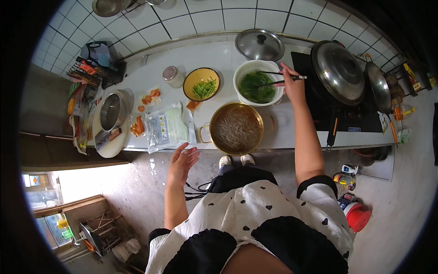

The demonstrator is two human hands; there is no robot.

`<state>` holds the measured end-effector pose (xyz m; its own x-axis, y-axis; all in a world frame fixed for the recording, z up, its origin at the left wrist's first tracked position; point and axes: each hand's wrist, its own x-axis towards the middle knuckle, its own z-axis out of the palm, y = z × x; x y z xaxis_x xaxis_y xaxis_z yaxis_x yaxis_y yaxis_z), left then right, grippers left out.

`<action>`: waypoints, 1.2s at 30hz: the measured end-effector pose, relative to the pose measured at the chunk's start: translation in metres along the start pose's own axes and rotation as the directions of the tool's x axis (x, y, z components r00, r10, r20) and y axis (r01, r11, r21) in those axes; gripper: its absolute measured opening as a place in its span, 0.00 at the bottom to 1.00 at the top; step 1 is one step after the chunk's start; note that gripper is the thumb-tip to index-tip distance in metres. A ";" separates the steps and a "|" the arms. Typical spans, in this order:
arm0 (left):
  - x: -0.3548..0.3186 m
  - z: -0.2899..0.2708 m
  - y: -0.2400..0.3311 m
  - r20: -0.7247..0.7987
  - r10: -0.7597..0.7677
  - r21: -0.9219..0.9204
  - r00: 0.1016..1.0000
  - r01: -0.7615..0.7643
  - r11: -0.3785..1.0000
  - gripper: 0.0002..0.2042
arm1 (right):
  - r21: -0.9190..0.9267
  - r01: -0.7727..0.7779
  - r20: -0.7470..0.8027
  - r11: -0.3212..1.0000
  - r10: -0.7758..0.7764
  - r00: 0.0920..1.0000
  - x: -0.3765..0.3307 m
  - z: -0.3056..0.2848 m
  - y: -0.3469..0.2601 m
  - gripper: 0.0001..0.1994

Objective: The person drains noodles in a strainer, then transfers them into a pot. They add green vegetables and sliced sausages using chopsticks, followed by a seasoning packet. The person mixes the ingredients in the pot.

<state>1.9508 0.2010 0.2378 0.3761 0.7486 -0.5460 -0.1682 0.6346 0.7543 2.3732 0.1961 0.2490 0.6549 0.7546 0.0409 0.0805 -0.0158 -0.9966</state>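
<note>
Head view: what do you have in your right hand (pixel 293 84), right of the upper centre?

You grasp a pair of slim black chopsticks (pixel 272 83) toward their upper ends, the tips down in a round white perforated plastic basket (pixel 250 66) at the upper centre of the frame, among dark-green leafy strands (pixel 252 86)

And your left hand (pixel 180 162)?

It is released, fingers loosely spread and holding nothing, left of centre, just beside a clear plastic packet with pale contents (pixel 169 125); whether a fingertip touches it cannot be told

How should these handle for you?

The chopsticks look light and stiff, so your high hold suits them. The strands look wet, soft and limp; they would probably slide and tear easily, so pinch a small bundle gently around its middle. The basket is likely light and could shift; steady it by its rim
</note>
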 end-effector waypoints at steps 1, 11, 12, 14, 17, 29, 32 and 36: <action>0.001 -0.004 0.004 0.000 0.003 0.010 1.000 -0.003 1.000 0.19 | 0.011 -0.015 -0.006 1.000 0.015 1.000 0.011 -0.001 0.005 0.16; 0.008 -0.035 0.002 -0.014 -0.039 -0.022 0.999 0.039 0.999 0.17 | -0.026 -0.262 0.153 0.965 0.263 0.953 0.030 0.013 0.030 0.17; 0.009 -0.036 0.001 -0.020 -0.032 -0.019 0.999 0.031 0.999 0.17 | -0.077 -0.230 0.148 0.970 0.239 0.960 0.027 0.015 0.031 0.16; 0.010 -0.039 0.001 -0.030 -0.017 -0.013 0.999 0.017 1.000 0.16 | -0.178 -0.162 0.143 0.971 0.188 0.972 0.023 0.020 0.034 0.15; 0.012 -0.042 0.002 -0.026 -0.023 -0.011 0.999 0.023 1.000 0.16 | -0.120 -0.101 0.086 0.988 0.111 0.990 0.022 0.022 0.046 0.13; 0.013 -0.041 -0.001 -0.037 -0.028 -0.006 0.999 0.027 1.000 0.15 | 0.400 -0.142 -0.116 0.905 0.204 0.972 0.015 0.013 0.071 0.13; 0.014 -0.043 -0.002 -0.043 -0.013 -0.022 0.999 0.012 1.000 0.17 | 0.457 -0.182 -0.150 0.871 0.277 0.949 0.008 0.010 0.066 0.14; 0.014 -0.038 0.001 -0.037 -0.016 -0.013 0.999 0.015 1.000 0.17 | 0.580 -0.225 -0.154 0.783 0.377 0.913 0.004 0.000 0.071 0.15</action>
<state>1.9211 0.2191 0.2173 0.3450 0.7450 -0.5709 -0.1742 0.6485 0.7410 2.3811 0.1983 0.1784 0.7445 0.5822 -0.3269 -0.5200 0.1986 -0.8308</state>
